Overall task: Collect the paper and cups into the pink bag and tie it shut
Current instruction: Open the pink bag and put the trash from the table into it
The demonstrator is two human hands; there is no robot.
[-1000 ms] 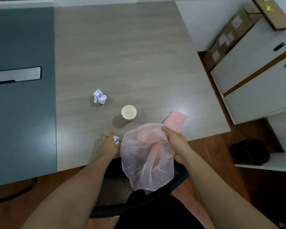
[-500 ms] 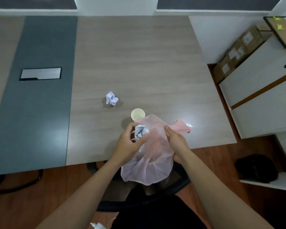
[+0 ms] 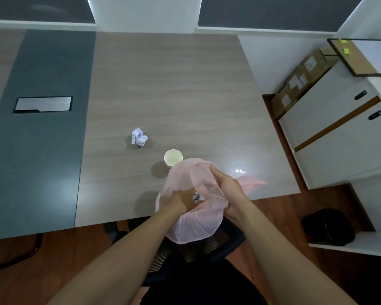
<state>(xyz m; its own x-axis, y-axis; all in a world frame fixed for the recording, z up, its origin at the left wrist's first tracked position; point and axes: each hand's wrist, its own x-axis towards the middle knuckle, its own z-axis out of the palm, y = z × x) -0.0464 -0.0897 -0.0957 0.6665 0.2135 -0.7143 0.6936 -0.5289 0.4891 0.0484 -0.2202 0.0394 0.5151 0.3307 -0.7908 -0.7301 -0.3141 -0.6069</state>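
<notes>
L hand [image 3: 179,200] is down inside the bag [image 3: 191,226], fingers next to a paper wad [image 3: 197,197]; can't tell if they grip it. R hand [image 3: 228,190] curls round the bag's rim at the table [image 3: 174,84] edge. A cup [image 3: 173,158] stands just beside the bag, w/ a paper ball [image 3: 139,137] farther off.

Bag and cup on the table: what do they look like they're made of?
The bag looks like thin plastic film, pale pink and semi-transparent: the left hand shows through it, and it crumples in soft folds. The cup is probably paper: matte white, thin-walled, no shine. Whether it has a coating cannot be told.
</notes>
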